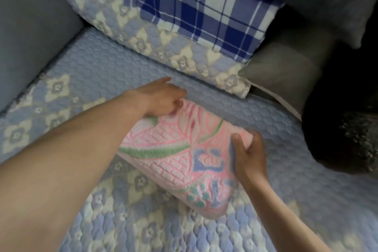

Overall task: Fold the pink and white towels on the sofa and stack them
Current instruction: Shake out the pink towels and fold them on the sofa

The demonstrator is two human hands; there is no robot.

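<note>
The left hand (161,98) pinches the far corner of the folded pink towel (184,159); the right hand (248,153) grips its right edge, thumb on top, both hands apart.

The towel (180,159) lies on the sofa (286,180), between two hands. A pillow (196,6) sits behind it.

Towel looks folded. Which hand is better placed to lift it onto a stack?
Right, probably. The right hand already grips the towel at its edge, thumb on top; the left hand only pinches the far corner.
</note>
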